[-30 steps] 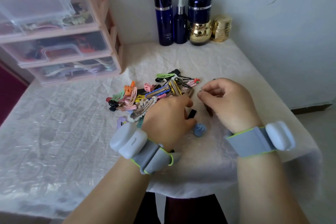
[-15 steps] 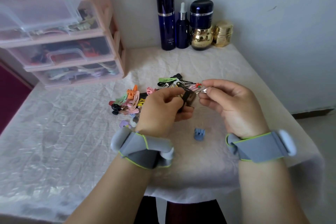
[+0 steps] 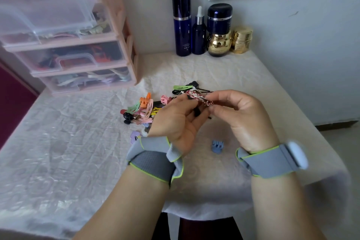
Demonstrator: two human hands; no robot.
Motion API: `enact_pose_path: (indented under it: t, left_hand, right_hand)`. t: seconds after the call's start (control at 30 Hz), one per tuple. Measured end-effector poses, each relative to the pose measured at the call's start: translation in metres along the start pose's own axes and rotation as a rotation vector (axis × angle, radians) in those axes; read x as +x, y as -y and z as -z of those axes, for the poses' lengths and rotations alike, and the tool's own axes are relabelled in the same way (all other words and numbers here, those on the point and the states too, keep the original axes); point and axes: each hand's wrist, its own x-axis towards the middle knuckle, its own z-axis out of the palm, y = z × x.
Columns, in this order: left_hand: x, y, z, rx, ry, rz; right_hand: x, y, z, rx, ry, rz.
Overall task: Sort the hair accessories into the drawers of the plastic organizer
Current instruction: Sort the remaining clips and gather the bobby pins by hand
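Note:
Both hands hover above the table's middle with a red snap clip with white dots (image 3: 198,98) pinched between them. My left hand (image 3: 180,121) holds its left end and also has a small black clip (image 3: 197,112) tucked under its fingers. My right hand (image 3: 240,115) grips the clip's right end. A pile of colourful hair clips (image 3: 144,110) lies just behind the left hand. A small blue claw clip (image 3: 217,146) lies alone on the cloth between my wrists. The pink plastic organizer (image 3: 81,39) stands at the back left, its top clear drawer (image 3: 39,8) pulled out.
Two dark blue bottles (image 3: 181,23), a dropper bottle (image 3: 199,31) and gold jars (image 3: 241,40) stand against the back wall. A wrinkled white cloth (image 3: 68,142) covers the table, whose right edge (image 3: 311,142) drops to the floor. The two lower drawers are closed and hold accessories.
Both hands lifted off the pile and came together. The red dotted clip now sits between their fingertips, and the left hand has turned palm inward.

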Motion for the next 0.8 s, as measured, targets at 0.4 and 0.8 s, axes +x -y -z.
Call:
enact_pose_path:
  t: [0.4,0.8]
  left_hand:
    - [0.011,-0.036,0.029,-0.247,-0.114,-0.061]
    - [0.011,-0.047,0.047,-0.107,-0.189,-0.061]
  right_hand:
    - [0.007,-0.002,0.011,-0.189,-0.166,-0.036]
    - [0.025,-0.002,-0.029,-0.921,0.015,-0.096]
